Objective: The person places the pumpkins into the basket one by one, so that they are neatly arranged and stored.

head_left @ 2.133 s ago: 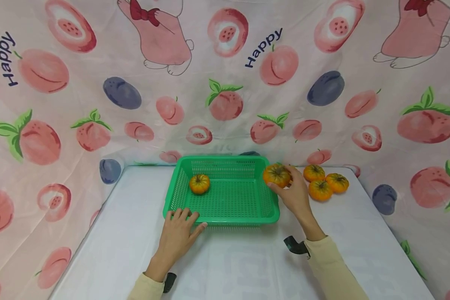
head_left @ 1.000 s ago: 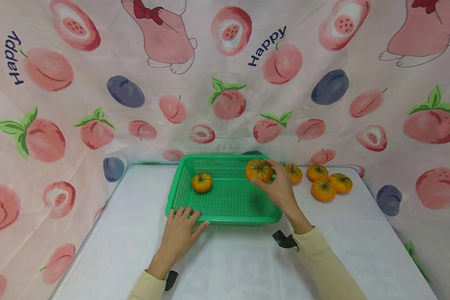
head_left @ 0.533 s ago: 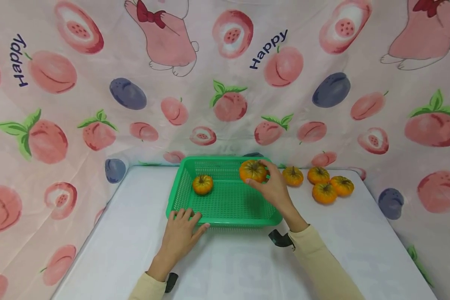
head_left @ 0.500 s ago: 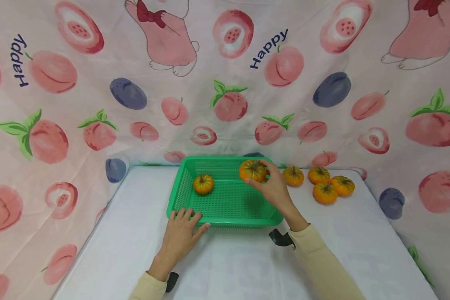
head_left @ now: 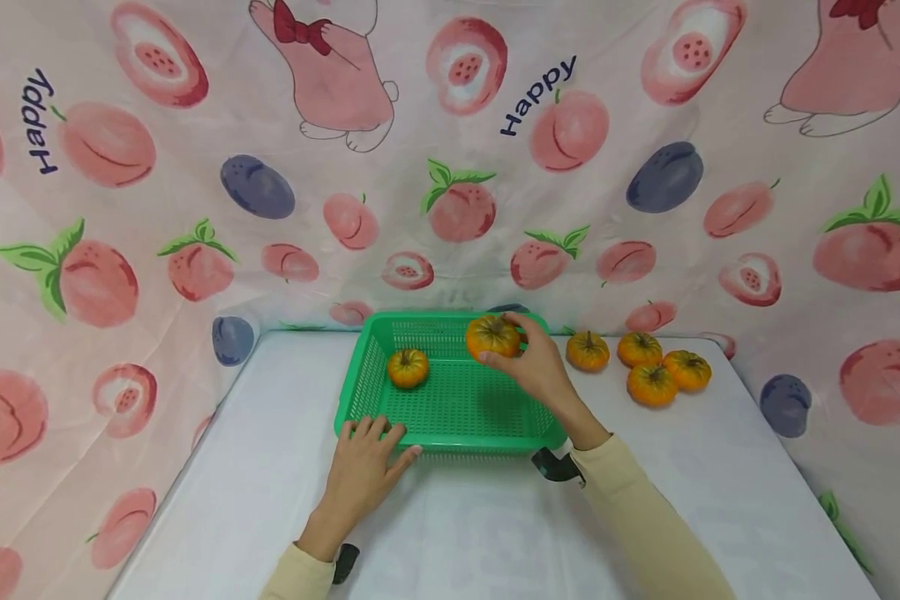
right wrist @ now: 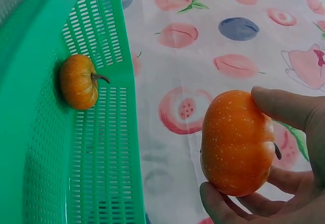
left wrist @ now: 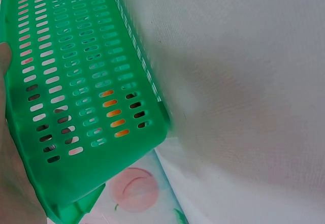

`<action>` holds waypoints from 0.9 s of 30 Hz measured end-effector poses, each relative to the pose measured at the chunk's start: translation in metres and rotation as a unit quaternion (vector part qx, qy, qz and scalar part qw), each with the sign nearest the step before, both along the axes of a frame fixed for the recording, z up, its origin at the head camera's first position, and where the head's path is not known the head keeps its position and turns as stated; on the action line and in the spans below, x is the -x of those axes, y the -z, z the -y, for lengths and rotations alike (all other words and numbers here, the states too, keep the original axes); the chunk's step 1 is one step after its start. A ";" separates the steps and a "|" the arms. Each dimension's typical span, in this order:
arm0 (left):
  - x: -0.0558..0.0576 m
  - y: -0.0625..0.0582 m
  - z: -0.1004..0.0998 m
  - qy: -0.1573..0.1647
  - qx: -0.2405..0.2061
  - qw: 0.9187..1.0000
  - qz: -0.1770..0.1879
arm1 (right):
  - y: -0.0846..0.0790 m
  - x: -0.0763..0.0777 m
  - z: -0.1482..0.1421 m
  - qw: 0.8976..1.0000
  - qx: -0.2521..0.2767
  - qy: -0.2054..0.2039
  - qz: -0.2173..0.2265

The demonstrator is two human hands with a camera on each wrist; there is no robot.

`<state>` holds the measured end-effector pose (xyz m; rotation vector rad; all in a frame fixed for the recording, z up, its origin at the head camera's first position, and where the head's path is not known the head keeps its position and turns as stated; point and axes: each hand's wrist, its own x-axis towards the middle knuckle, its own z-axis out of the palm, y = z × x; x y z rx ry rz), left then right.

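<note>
While right hand (head_left: 540, 364) grips one pumpkin (head_left: 491, 338) | basket (head_left: 457, 404): one | table (head_left: 465, 533): four

L bare hand (head_left: 360, 471): palm down, back of hand up, fingers apart & a bit bent, thumb stuck out twd the R. Forearm in L beige fabric sleeve (head_left: 297, 575), cuff just short of wrist. R bare hand (head_left: 534, 362): raised, farther fwd than L, in a grip, thumb (right wrist: 287, 107) opp. bent fingers (right wrist: 223, 206). R beige fabric sleeve (head_left: 645, 517) on forearm, angled in twd L.
</note>
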<state>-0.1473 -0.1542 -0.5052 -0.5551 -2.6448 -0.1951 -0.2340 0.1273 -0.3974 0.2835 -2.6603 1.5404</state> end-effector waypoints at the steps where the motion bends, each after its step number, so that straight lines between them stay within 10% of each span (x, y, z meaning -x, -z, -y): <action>1: 0.000 0.000 0.000 0.000 0.000 1.000 -0.001 | -0.001 0.001 0.001 1.000 -0.002 -0.002 -0.001; 27: 0.000 -0.001 -0.001 0.004 -0.002 1.000 0.002 | -0.006 0.025 0.013 0.997 -0.046 -0.029 0.057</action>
